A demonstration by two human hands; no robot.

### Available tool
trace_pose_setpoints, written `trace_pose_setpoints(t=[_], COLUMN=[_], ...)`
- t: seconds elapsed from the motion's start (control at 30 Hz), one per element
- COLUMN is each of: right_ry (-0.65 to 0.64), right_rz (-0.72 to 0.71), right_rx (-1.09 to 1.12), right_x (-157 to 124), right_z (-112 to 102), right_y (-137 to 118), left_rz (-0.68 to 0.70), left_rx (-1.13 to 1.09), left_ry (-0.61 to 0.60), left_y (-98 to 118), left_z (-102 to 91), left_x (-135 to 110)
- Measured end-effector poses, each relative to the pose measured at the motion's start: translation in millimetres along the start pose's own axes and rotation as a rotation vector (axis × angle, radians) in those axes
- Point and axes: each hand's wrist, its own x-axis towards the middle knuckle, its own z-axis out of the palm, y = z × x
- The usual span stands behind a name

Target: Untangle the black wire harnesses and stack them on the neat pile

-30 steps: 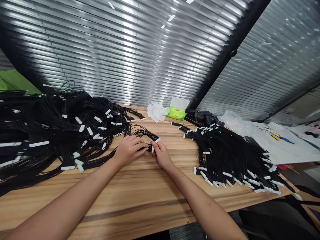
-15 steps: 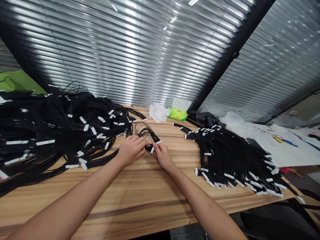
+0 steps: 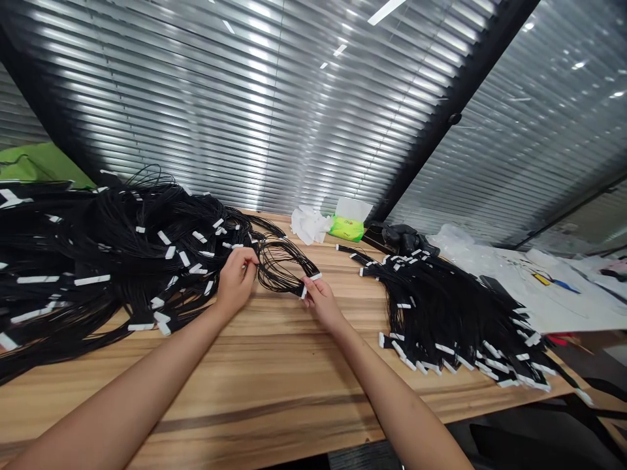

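The person's left hand (image 3: 236, 281) is partly closed, and its fingertips pinch the thin looped wires of a small bundle of black wires (image 3: 281, 267), on the side nearest the large heap. The right hand (image 3: 321, 301) is also almost closed. Its thumb and fingers hold the end of the bundle, right beside the white connectors (image 3: 308, 284). So the bundle stretches between the two hands, above the wooden table (image 3: 274, 405).

To the left, just beside the left hand, lies a large tangled heap of black wire harnesses with white connectors (image 3: 122, 241). To the right, well apart from the right hand, lies a second pile of harnesses (image 3: 450, 320), more neatly spread.

Behind the hands, near the table's far edge, are crumpled white tissue (image 3: 308, 224) and a green tissue packet (image 3: 347, 228). Next to them is a dark object (image 3: 404, 239), but its kind is hard to tell.
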Motion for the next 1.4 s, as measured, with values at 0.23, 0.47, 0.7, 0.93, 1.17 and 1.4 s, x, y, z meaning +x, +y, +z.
trace_pose_setpoints(t=[0.23,0.47,0.7,0.93,1.17,1.4], right_ry=[-0.144,-0.327,-0.340,-0.197,-0.088,-0.066], right_rz=[0.077,0.123,0.089,0.000,-0.039,-0.028], right_rx=[-0.009,-0.026,0.006,0.003,-0.001,-0.067], right_x=[7.6,-0.8,0.1,7.8,11.0,16.1], right_z=[-5.6,-0.2,-4.4,-14.3,-19.2,-15.2], right_y=[6.1,0.3,2.8,8.8,13.9,17.2], left_rz=[-0.130,-0.341,-0.416,-0.561,-0.698,-0.870], left_rx=[-0.202,-0.421,-0.501,-0.708,-0.938,-1.279], left_ry=[0.049,0.098,0.106,0.161,-0.012,0.013], left_y=[-5.1,-7.2,-9.0,-17.1,-11.3,-15.1], left_z=[3.4,6.3,4.9,4.5,9.2,8.6], left_x=[2.8,5.2,1.9,7.4,5.8,5.0])
